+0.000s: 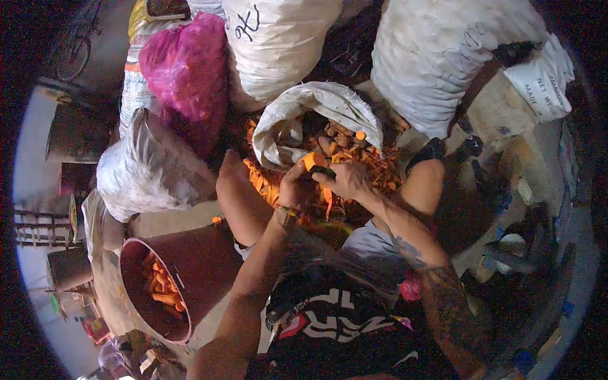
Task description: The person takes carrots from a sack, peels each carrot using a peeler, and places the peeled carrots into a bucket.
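In front of my lap, my left hand point(292, 187) is closed around an orange root vegetable point(311, 161), its bared orange flesh showing above the fingers. My right hand point(347, 181) grips a small tool with a dark green part point(325, 171) against that root; its blade is hidden, so I cannot tell its exact kind. Below the hands hangs an orange peel strip point(329, 197). Just beyond them, an open white woven sack point(278, 120) with a rolled rim holds brown unpeeled roots point(329, 131) and orange pieces. Orange peelings point(263, 183) lie heaped around the sack, between my knees.
At my left, a dark red bucket point(209, 269) lies tipped on its side with peeled orange pieces point(163, 288) inside. Full sacks stand beyond: a pink one point(183, 76), a tall white one point(272, 50) and a large white one point(437, 57). A grey-white sack point(149, 174) slumps at left.
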Available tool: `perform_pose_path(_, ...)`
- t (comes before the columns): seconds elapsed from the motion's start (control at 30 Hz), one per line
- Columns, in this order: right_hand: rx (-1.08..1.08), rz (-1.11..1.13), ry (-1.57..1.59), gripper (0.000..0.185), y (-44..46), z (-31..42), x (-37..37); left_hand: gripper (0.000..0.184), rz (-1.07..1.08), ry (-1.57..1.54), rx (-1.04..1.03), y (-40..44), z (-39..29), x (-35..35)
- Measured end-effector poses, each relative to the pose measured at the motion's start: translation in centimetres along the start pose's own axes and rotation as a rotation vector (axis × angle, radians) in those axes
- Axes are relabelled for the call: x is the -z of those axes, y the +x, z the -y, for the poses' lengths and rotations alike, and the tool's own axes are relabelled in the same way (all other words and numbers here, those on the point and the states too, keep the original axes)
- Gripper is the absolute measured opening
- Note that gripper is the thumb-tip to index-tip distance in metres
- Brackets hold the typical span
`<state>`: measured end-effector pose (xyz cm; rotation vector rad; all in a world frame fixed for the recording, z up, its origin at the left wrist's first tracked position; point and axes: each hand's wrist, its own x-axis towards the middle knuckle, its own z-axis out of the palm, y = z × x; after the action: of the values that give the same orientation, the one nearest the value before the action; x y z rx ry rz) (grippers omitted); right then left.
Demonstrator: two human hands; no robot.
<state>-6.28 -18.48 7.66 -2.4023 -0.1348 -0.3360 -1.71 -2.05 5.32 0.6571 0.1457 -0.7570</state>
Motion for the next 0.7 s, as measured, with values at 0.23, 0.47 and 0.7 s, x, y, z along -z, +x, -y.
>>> perform_pose_path(0.23, -0.031, 0.206, 0.239, 0.053, -2.6, -3.1, -0.4, 0.027, -0.124, 0.016, -0.647, -9.6, -12.0, 12.8)
perform_pose_path(0.47, -0.19, 0.433, 0.185, 0.048, -1.6, -3.6, 2.7, 0.027, -0.605, -0.044, -0.994, -19.1, -22.0, 22.3)
perform_pose_path(0.7, -0.467, 0.318, 0.111, 0.052, 0.2, -4.9, 6.3, 0.032, -0.468, 1.16, -0.199, 1.1, -9.1, 4.4)
